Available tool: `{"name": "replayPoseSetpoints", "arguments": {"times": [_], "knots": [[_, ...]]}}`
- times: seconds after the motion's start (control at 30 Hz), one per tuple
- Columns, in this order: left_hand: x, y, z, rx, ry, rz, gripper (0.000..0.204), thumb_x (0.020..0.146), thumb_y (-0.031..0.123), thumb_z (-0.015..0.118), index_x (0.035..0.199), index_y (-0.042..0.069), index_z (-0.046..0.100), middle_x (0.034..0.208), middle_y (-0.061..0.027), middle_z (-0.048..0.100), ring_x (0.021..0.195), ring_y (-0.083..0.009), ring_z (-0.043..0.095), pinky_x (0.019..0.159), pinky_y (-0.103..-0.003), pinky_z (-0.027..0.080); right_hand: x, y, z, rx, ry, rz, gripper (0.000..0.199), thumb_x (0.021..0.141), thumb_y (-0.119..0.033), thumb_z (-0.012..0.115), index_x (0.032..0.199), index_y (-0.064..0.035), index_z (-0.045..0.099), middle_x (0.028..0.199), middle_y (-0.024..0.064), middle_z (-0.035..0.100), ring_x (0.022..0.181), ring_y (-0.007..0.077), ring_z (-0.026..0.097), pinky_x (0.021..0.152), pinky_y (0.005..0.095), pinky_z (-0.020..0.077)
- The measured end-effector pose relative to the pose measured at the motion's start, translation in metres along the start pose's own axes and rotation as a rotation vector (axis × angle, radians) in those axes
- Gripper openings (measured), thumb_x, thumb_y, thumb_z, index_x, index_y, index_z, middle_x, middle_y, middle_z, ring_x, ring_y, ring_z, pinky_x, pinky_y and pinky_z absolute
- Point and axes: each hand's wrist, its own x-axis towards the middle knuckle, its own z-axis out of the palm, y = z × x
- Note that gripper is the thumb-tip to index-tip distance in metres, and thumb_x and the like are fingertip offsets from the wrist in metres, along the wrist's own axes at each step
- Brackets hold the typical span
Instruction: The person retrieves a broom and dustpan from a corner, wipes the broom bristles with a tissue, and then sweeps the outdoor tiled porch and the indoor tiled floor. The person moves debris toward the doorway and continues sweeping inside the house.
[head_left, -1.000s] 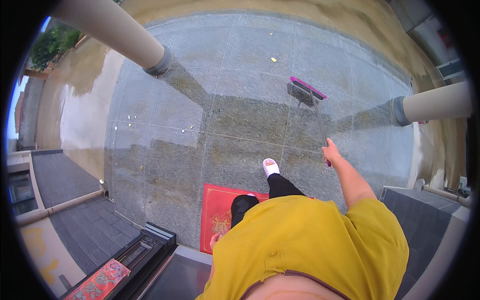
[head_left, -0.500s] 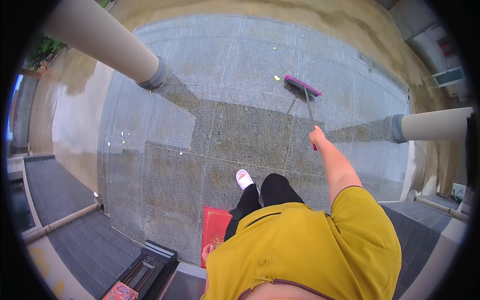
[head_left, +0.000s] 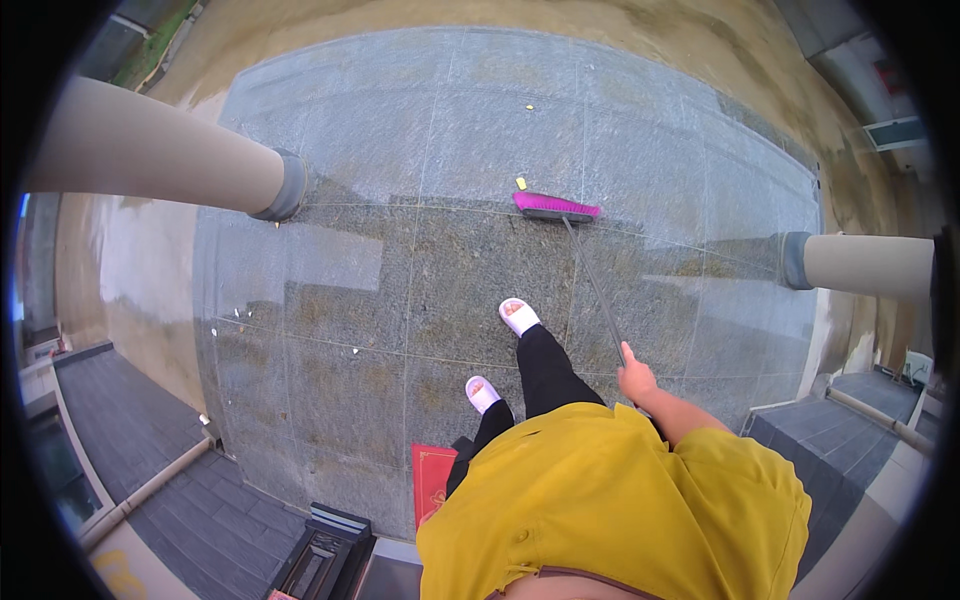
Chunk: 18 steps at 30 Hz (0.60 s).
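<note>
My right hand (head_left: 636, 380) is closed around the thin grey handle of a broom (head_left: 560, 208), with the index finger lying along the handle. The broom's head has bright magenta bristles and a dark back, and it rests on the grey stone floor (head_left: 480, 260) ahead of me. Just beyond the bristles lies a small yellow scrap (head_left: 521, 184). Another small yellowish bit (head_left: 530, 107) is farther off. My left hand is hidden behind my yellow top.
Beige round columns stand at left (head_left: 160, 150) and right (head_left: 865, 263). Small white scraps (head_left: 238, 314) lie on the floor to the left. A red mat (head_left: 431, 480) is beside my legs. Dark tiled steps (head_left: 830, 450) are at the right, and a dark door frame (head_left: 325, 550) is at the lower left.
The broom's head has swung left and turned its bristles away from me, and my right hand has come down closer to my body. My right foot has stepped forward. My left hand has gone from sight.
</note>
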Motion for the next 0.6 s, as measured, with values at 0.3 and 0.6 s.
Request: {"name": "replayPoseSetpoints", "arguments": {"times": [0.3, 0.6], "knots": [[-0.016, 0.074, 0.044, -0.007, 0.055, -0.024, 0.016, 0.081, 0.010, 0.060, 0.092, -0.001, 0.060, 0.068, -0.0031, 0.058, 0.056, -0.0089, 0.053, 0.051, -0.024, 0.043, 0.237, -0.185, -0.192, 0.316, 0.164, 0.009, 0.058, 0.082, -0.012, 0.045, 0.137, -0.0187, 0.027, 0.094, 0.0196, 0.061, 0.073, 0.0310, 0.062, 0.057, 0.0407, 0.0487], [-0.017, 0.095, 0.071, -0.097, 0.073, -0.018, 0.014, 0.081, 0.009, 0.060, 0.091, -0.001, 0.060, 0.065, -0.0021, 0.057, 0.053, -0.0082, 0.051, 0.048, -0.023, 0.041, 0.204, -0.179, -0.261, 0.291, 0.427, -0.266, 0.060, 0.082, -0.017, 0.052, 0.137, -0.0146, 0.027, 0.106, 0.0226, 0.058, 0.094, 0.0353, 0.057, 0.081, 0.0414, 0.0448]]}}
